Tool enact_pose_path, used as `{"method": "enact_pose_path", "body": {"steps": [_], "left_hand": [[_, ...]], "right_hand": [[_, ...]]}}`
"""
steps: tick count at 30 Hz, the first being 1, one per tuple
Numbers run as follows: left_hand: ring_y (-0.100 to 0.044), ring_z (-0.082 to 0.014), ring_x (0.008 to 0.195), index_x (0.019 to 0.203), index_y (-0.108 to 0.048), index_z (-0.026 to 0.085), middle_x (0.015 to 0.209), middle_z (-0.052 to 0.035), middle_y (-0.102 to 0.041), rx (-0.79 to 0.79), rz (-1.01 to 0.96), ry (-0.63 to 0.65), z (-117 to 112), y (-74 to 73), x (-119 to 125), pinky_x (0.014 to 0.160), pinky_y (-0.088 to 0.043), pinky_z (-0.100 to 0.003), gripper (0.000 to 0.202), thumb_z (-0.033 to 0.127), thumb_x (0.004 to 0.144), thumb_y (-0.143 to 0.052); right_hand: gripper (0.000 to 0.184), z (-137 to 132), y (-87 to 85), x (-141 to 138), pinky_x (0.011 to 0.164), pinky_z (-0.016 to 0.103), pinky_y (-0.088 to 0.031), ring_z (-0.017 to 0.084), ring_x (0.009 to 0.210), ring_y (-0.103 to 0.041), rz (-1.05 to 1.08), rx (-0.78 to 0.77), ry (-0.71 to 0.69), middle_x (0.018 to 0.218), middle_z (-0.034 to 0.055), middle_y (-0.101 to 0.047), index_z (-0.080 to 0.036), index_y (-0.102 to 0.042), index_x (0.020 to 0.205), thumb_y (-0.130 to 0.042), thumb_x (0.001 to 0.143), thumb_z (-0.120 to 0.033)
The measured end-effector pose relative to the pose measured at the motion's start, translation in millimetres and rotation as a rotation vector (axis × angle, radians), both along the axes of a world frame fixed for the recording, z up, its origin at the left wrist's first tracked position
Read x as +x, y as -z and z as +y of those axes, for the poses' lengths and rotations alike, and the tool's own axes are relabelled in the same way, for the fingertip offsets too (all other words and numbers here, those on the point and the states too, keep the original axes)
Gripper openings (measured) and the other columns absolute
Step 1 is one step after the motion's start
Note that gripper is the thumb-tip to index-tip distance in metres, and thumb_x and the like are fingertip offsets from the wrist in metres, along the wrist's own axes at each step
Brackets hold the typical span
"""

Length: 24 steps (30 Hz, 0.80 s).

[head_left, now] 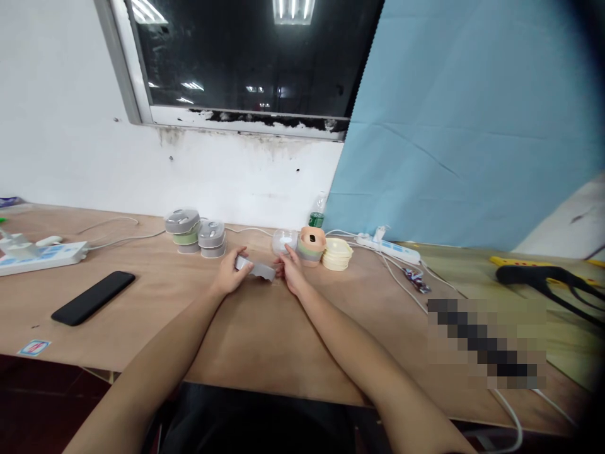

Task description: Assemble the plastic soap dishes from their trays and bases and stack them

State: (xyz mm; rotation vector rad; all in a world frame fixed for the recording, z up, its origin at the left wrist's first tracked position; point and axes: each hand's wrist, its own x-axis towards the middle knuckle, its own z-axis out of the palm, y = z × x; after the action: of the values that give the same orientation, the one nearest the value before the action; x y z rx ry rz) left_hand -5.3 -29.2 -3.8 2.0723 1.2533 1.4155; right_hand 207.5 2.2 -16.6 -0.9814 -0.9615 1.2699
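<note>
My left hand (230,272) is closed around the left end of a thin grey strip-like piece (263,271), held just above the wooden table. The piece looks partly see-through with an uneven lower edge, and its exact kind is unclear. At its other end, the fingers of my right hand (292,271) curl in and seem to grip it, thumb pointing up. Behind the right hand sits a clear rounded container (284,240). Beside that stand a peach-coloured square container (312,240) on a grey-green base and a stack of cream-coloured pieces (337,255).
Grey-lidded containers (182,222) stand at the back left, with a black phone (93,297) nearer the front. Power strips lie at the left (57,255) and right (392,248), with white cables. A green-labelled bottle (317,213) stands by the wall. A blurred dark object (482,340) lies right.
</note>
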Motion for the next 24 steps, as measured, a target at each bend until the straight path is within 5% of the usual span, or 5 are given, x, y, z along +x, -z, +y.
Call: {"method": "enact_pose_path", "body": {"steps": [3, 7, 14, 20, 24], "left_hand": [[-0.061, -0.0247, 0.099, 0.127, -0.049, 0.016, 0.112, -0.0105, -0.064, -0.014, -0.016, 0.0, 1, 1.2, -1, 0.087, -0.046, -0.038, 0.057, 0.048, 0.081, -0.059], [-0.061, -0.0247, 0.097, 0.127, -0.05, 0.017, 0.111, -0.0101, -0.065, -0.024, -0.03, -0.004, 2, 2.4, -1, 0.086, -0.047, -0.038, 0.056, 0.046, 0.081, -0.059], [-0.056, -0.0265, 0.11, 0.134, -0.042, 0.014, 0.124, -0.0154, -0.056, -0.068, -0.245, -0.069, 6, 1.8, 0, 0.091, -0.046, -0.04, 0.069, 0.048, 0.077, -0.064], [-0.057, -0.0268, 0.109, 0.14, -0.033, 0.015, 0.129, -0.0164, -0.053, -0.154, -0.294, 0.043, 11, 6.2, -2, 0.092, -0.047, -0.042, 0.087, 0.049, 0.069, -0.072], [-0.06, -0.0242, 0.099, 0.14, -0.032, 0.016, 0.124, -0.0145, -0.055, -0.152, -0.271, 0.017, 10, 7.0, 0, 0.087, -0.05, -0.041, 0.091, 0.047, 0.067, -0.075]], "right_hand": [[0.059, 0, 1.0, 0, 0.038, 0.018, -0.04, 0.008, 0.043, -0.052, -0.03, 0.006, -0.024, 0.072, -0.0039, -0.064, -0.027, -0.039, 0.138, -0.059, 0.082, -0.033], [0.037, -4, 3.3, -2, 0.041, 0.019, -0.04, 0.008, 0.046, -0.051, -0.193, 0.051, -0.048, 0.071, -0.0024, -0.063, -0.021, -0.058, 0.115, -0.058, 0.082, -0.039], [0.026, -33, -12.4, -5, 0.08, 0.026, -0.045, 0.018, 0.092, -0.059, -0.684, 0.511, -0.198, 0.092, 0.003, -0.068, -0.023, -0.071, 0.092, -0.059, 0.085, -0.045], [0.032, -40, -16.1, -7, 0.068, 0.024, -0.042, 0.015, 0.077, -0.057, -0.849, 0.602, -0.257, 0.091, 0.0023, -0.067, -0.022, -0.069, 0.1, -0.053, 0.088, -0.047], [0.034, -35, -12.2, -5, 0.06, 0.021, -0.038, 0.013, 0.064, -0.052, -0.821, 0.534, -0.246, 0.073, -0.0008, -0.064, -0.021, -0.07, 0.089, -0.053, 0.087, -0.05]]}}
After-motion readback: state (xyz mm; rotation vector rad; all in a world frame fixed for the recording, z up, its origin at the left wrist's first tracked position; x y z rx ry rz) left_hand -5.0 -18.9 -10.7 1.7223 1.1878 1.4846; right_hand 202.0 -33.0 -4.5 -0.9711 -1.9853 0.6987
